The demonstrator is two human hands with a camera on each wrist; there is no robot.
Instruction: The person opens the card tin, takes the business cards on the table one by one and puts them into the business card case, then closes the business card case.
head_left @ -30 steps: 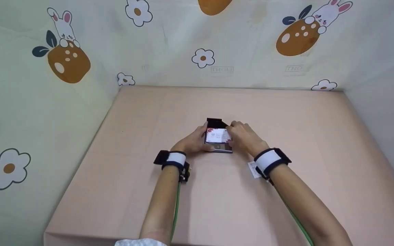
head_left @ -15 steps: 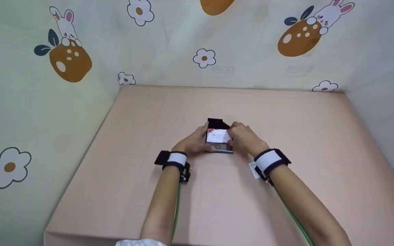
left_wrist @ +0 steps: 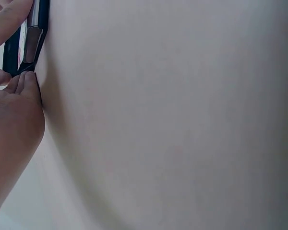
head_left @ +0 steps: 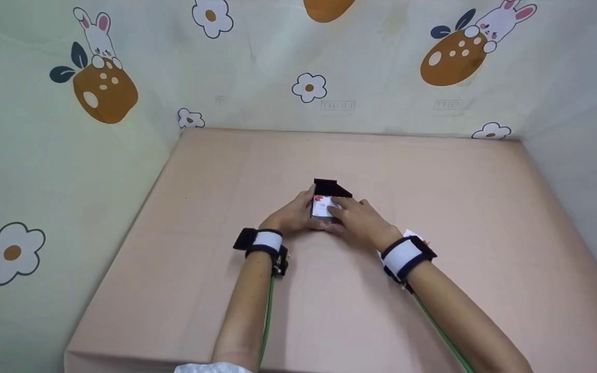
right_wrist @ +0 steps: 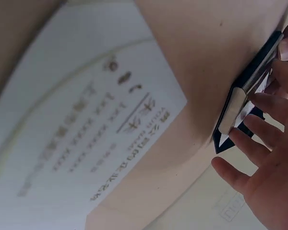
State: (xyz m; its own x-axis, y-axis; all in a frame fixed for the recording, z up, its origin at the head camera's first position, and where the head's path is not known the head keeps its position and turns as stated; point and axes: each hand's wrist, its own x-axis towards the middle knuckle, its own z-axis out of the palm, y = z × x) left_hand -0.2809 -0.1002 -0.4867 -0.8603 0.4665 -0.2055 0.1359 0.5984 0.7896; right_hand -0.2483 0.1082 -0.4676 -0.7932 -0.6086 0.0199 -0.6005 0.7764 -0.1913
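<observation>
The left hand (head_left: 293, 215) pinches the black case (head_left: 329, 187) mid-bench (head_left: 329, 311); the right hand (head_left: 358, 223), fingers spread, presses the cards (head_left: 322, 208) inside. A loose card (right_wrist: 86, 124) lies right.

The head view looks forward and down from above the person's forearms, taking in the whole pale pink tabletop (head_left: 329, 290) and the cartoon-printed cloth walls (head_left: 257, 67) behind and beside it. The left wrist view sits very low and close, skimming the tabletop (left_wrist: 173, 124) toward the small black flip-lid card case (left_wrist: 26, 45) at its upper left edge. The right wrist view, equally close, looks across a white printed card (right_wrist: 86, 124) to the same case (right_wrist: 245, 96), which all three views share (head_left: 327, 199).
</observation>
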